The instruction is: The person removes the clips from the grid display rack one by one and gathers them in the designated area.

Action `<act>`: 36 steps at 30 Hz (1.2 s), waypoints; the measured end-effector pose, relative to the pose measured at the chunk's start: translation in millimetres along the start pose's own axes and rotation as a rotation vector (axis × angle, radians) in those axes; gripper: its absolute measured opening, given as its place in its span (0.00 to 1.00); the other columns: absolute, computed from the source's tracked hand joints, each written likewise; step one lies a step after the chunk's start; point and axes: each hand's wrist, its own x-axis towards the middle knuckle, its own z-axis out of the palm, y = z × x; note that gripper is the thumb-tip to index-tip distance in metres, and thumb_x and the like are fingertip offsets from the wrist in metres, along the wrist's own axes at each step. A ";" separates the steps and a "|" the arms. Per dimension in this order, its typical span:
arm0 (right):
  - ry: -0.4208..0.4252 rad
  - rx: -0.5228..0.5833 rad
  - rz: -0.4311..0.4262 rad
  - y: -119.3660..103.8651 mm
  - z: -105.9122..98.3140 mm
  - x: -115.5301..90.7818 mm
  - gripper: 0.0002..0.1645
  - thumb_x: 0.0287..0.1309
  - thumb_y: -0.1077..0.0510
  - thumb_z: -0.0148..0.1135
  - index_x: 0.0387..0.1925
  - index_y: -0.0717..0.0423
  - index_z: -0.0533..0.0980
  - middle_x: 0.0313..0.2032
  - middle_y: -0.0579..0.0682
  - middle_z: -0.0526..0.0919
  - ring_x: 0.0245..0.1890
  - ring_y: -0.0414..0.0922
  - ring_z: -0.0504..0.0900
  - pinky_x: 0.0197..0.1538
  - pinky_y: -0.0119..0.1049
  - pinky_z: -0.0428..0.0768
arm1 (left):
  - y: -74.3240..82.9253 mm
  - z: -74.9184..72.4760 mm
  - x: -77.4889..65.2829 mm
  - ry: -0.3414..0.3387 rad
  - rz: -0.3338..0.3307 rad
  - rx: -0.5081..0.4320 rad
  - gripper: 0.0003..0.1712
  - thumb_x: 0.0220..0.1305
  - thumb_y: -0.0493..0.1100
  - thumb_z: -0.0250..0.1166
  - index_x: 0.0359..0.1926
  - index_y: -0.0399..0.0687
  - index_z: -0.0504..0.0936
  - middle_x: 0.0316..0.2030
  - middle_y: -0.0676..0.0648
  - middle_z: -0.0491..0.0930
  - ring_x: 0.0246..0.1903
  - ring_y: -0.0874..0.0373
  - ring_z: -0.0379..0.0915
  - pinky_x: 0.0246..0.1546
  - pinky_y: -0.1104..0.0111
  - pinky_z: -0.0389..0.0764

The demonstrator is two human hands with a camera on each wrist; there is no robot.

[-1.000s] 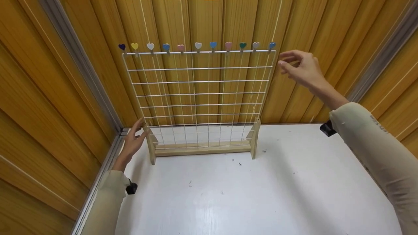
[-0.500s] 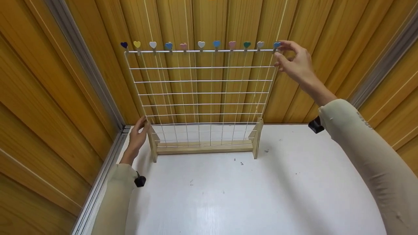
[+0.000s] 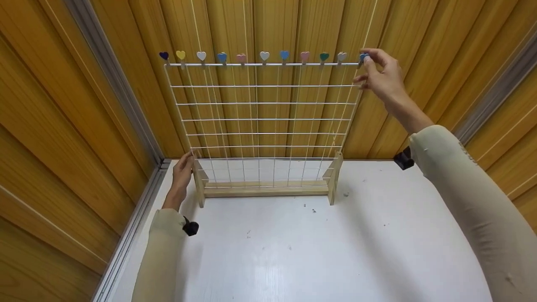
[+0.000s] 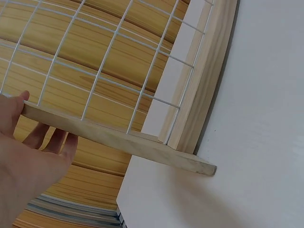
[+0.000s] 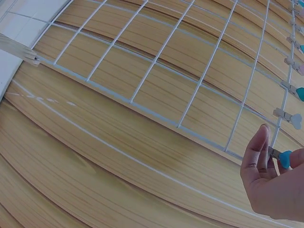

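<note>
Readable text: none | right sleeve (image 3: 470, 209): a small dark marking (image 3: 468, 153) along the outer edge, near the cuff; blurred, steeply angled; its characters cannot be made out

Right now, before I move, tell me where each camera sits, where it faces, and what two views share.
Head: on the head, facing forward and down at the wire grid and white table; left hand, right hand and sleeves show.
Left wrist: on that wrist, facing the wooden stand; only the left hand shows, gripping it.
Right wrist: on that wrist, facing the grid's clip edge; only the right hand shows.
Shared: head and right wrist both show the right hand pinching a blue heart clip.
</note>
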 end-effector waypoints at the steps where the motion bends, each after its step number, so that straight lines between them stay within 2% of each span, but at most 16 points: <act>1: -0.002 0.007 -0.001 1.6 0.6 0.6 0.22 0.79 0.55 0.46 0.68 0.52 0.72 0.55 0.44 0.72 0.30 0.36 0.84 0.33 0.22 0.84 | -1.2 0.0 0.8 -0.001 0.006 -0.005 0.31 0.84 0.52 0.43 0.81 0.52 0.55 0.81 0.45 0.53 0.81 0.49 0.47 0.82 0.53 0.52; 5: -0.013 0.129 -0.008 7.1 3.6 3.8 0.20 0.78 0.56 0.47 0.65 0.52 0.74 0.51 0.46 0.75 0.30 0.39 0.85 0.31 0.24 0.85 | -5.1 -1.4 5.5 -0.009 0.037 -0.016 0.29 0.84 0.51 0.43 0.80 0.52 0.58 0.80 0.46 0.55 0.80 0.49 0.49 0.81 0.53 0.54; 9: -0.012 0.273 -0.015 9.5 4.4 6.2 0.17 0.77 0.58 0.48 0.60 0.52 0.77 0.48 0.49 0.79 0.28 0.41 0.86 0.29 0.26 0.84 | -6.7 -0.4 9.0 -0.009 0.037 -0.001 0.29 0.83 0.49 0.44 0.80 0.53 0.58 0.80 0.45 0.56 0.79 0.49 0.50 0.81 0.52 0.56; 12: -0.004 0.334 -0.015 10.3 4.3 7.5 0.15 0.76 0.58 0.50 0.56 0.52 0.79 0.46 0.49 0.81 0.27 0.41 0.86 0.29 0.26 0.84 | -7.7 0.2 9.3 -0.014 0.044 -0.003 0.30 0.83 0.49 0.44 0.80 0.53 0.57 0.80 0.45 0.56 0.79 0.49 0.51 0.80 0.53 0.57; 21: 0.049 0.465 -0.001 12.2 7.4 9.2 0.13 0.72 0.60 0.56 0.50 0.56 0.85 0.40 0.47 0.87 0.24 0.39 0.83 0.25 0.24 0.78 | -8.3 -5.4 8.1 -0.044 0.056 0.022 0.31 0.84 0.49 0.44 0.82 0.53 0.52 0.81 0.43 0.53 0.80 0.47 0.49 0.79 0.53 0.60; 28: 0.116 0.581 0.035 16.9 10.8 9.4 0.14 0.71 0.59 0.57 0.51 0.56 0.83 0.41 0.49 0.86 0.23 0.38 0.76 0.23 0.24 0.74 | -3.1 -4.7 9.2 -0.050 0.035 0.053 0.31 0.83 0.50 0.44 0.82 0.56 0.52 0.81 0.45 0.51 0.80 0.47 0.47 0.78 0.52 0.62; 36: 0.113 0.633 -0.019 11.9 7.2 11.2 0.14 0.70 0.58 0.58 0.51 0.57 0.83 0.42 0.50 0.85 0.22 0.39 0.75 0.21 0.25 0.72 | -2.6 -6.1 6.0 -0.056 0.042 0.073 0.30 0.84 0.50 0.43 0.81 0.57 0.53 0.81 0.47 0.50 0.80 0.48 0.46 0.78 0.51 0.63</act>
